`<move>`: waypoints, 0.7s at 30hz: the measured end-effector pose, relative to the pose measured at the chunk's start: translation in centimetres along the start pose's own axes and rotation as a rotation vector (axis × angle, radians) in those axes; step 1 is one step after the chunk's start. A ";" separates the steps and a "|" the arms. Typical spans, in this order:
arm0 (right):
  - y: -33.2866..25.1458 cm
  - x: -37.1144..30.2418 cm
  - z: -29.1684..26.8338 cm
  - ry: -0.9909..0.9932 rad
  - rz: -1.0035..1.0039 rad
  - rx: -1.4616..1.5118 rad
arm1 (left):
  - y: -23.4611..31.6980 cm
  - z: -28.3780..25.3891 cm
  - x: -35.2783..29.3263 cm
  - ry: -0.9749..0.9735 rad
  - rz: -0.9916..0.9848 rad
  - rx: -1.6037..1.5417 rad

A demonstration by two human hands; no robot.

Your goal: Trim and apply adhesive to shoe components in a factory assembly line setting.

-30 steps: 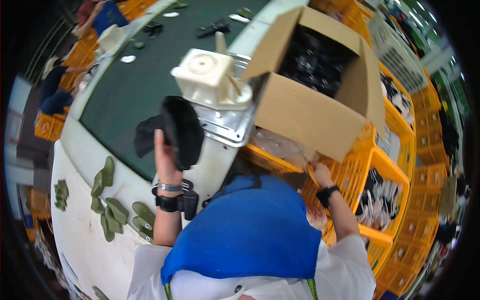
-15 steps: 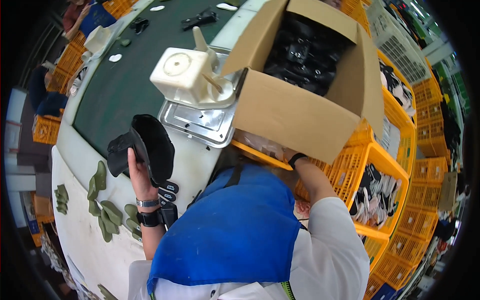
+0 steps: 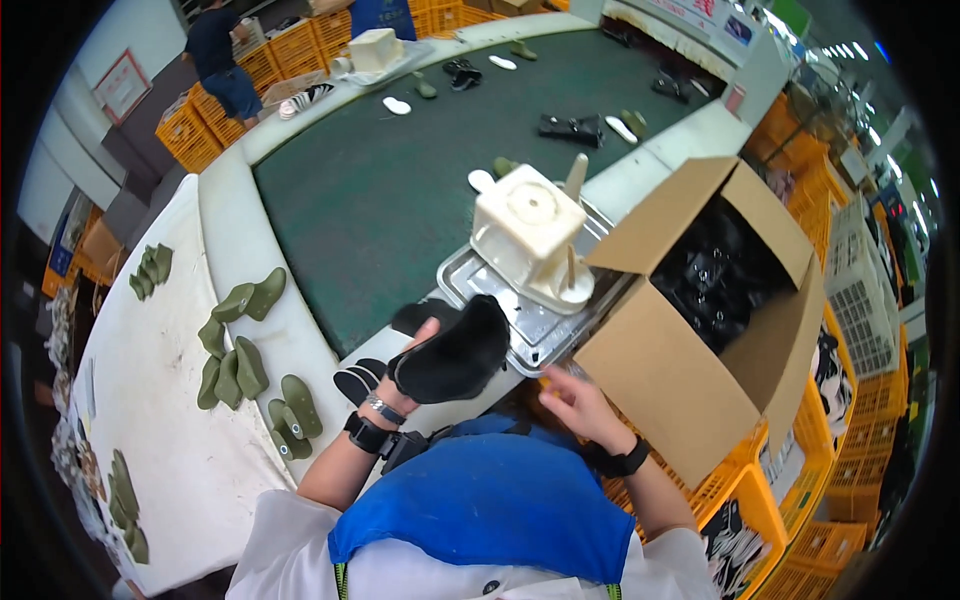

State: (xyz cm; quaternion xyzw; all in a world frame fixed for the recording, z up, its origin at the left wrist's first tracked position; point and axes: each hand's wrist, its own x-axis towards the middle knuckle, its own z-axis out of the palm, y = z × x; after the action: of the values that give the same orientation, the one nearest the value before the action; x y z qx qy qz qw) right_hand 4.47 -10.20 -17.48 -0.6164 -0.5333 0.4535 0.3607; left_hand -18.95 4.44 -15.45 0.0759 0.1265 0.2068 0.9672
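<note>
Open brown cardboard box at right, glossy black pieces inside; orange plastic crates below. Left hand closed around soft black shoe upper above table edge. Right hand open, empty, beside box.

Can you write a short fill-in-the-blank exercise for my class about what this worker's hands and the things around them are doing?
1. The left hand holds a ____ fuzzy slipper.
2. The right hand, holding nothing, hovers beside the open ____ box.
3. The cream block stands on a ____ tray.
4. The green soles lie on the ____ table.

Missing words: black; cardboard; metal; white
</note>
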 end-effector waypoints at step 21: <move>-6.9 7.8 5.6 -0.202 0.338 0.536 | 2.7 1.0 -5.0 0.337 1.051 2.214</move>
State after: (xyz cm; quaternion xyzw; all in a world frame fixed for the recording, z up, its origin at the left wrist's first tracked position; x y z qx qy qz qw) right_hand -2.96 -1.54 -14.26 -0.5310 -0.3184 0.6900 0.3749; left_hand -24.15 4.72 -12.91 0.8668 0.3104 0.3588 0.1537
